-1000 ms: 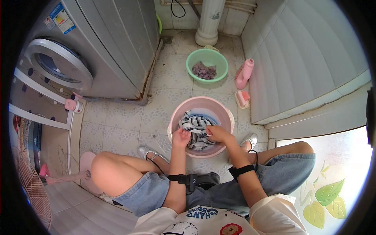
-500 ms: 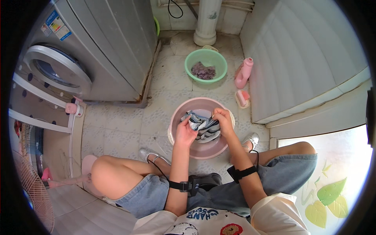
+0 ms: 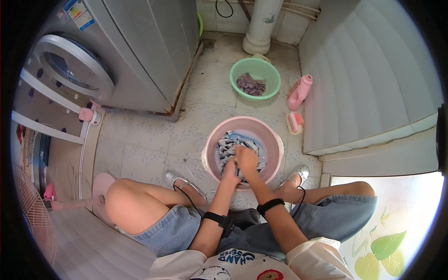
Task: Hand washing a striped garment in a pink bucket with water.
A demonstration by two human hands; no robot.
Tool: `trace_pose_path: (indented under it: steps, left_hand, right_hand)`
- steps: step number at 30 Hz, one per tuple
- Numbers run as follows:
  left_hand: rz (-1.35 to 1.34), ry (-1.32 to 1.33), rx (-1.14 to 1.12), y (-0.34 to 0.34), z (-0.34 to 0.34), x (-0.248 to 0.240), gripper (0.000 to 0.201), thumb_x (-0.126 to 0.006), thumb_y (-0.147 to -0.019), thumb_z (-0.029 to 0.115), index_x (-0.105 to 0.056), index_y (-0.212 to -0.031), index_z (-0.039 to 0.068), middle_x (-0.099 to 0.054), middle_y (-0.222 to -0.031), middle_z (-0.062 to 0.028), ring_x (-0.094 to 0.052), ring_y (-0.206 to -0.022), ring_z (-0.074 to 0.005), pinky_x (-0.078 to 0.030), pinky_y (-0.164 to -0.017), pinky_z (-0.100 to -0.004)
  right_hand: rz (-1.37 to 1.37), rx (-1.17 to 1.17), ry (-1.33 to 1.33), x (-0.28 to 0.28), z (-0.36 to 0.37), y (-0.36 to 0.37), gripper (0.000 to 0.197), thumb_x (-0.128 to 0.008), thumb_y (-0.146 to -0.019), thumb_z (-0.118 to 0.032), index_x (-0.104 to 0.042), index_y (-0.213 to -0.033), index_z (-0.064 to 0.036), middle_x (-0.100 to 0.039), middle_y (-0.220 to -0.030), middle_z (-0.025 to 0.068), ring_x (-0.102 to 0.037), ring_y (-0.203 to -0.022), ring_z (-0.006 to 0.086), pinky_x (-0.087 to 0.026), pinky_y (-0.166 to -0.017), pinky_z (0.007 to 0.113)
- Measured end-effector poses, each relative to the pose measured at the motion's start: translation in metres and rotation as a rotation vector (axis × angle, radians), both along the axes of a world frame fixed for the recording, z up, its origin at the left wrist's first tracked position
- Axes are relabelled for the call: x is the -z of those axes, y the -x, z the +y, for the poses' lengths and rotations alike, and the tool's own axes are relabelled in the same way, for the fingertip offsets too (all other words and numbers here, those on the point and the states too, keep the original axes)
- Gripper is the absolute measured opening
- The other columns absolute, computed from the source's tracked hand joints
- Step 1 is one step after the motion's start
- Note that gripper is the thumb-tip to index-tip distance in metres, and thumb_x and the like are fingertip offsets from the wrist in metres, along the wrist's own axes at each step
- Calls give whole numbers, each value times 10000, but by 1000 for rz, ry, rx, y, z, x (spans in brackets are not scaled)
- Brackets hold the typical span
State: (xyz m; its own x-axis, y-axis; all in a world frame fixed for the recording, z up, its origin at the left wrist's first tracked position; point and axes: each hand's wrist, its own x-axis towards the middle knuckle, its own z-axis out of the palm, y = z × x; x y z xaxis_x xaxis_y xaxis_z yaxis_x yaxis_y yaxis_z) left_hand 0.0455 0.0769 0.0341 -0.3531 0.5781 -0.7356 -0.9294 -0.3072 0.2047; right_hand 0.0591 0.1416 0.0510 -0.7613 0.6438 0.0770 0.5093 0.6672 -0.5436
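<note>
A round pink basin (image 3: 275,135) stands on the floor between my feet, with bluish water in it. In the water lies a bunched black, white and blue striped cloth (image 3: 228,142). My right hand (image 3: 247,159) is closed in a fist on the cloth near the basin's middle. Just below and left of it, my left hand (image 3: 230,171) is closed on the near part of the cloth. Both hands press close together, and the right partly hides the fingers of the left.
A green basin (image 3: 270,93) holding a crumpled purplish cloth (image 3: 251,85) stands beyond. At its right are a pink bottle (image 3: 299,92) and a pink brush (image 3: 294,122) in a dish. A grey washing machine (image 3: 140,51) is on the left, a white panelled wall (image 3: 373,84) on the right.
Both hands have come together and lowered into the pink basin with the cloth, which was held up and stretched between them. The view has shifted slightly.
</note>
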Motion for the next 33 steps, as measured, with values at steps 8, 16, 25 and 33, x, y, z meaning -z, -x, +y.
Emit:
trace_pose_path:
  steps: [8, 16, 25, 33]
  left_hand:
    - [21, -544, -135, 22, -52, 99, 305, -398, -860, 319, -557, -971, 84, -587, -1011, -94, -559, -942, -253, -438, -821, -437]
    - [-173, -627, -186, -11, -11, 89, 252, -410, -867, 286, -557, -967, 108, -587, -934, -79, -573, -827, -227, -458, -726, -400]
    - [-81, -135, 48, 9, -2, 23, 294, -393, -861, 286, -545, -991, 70, -589, -961, -98, -570, -920, -244, -445, -812, -437]
    - [-73, -77, 1, -4, 10, -6, 272, -392, -873, 253, -570, -969, 73, -608, -933, -88, -587, -849, -253, -473, -757, -405]
  right_hand:
    - [-105, -285, -153, -21, -50, 3, 404, -454, -846, -336, -612, -605, -52, -572, -564, 182, -584, -495, 325, -458, -445, 420]
    - [-248, -263, -211, -34, -23, -4, 368, -445, -844, -299, -619, -605, -81, -599, -583, 148, -607, -511, 277, -474, -442, 393]
    - [-171, -15, -192, -5, 12, 8, 386, -458, -836, -289, -602, -559, -62, -571, -528, 164, -582, -452, 300, -473, -425, 403]
    - [-200, -42, -182, -3, 26, 3, 334, -464, -798, -253, -614, -552, -84, -586, -544, 147, -606, -494, 280, -480, -454, 398]
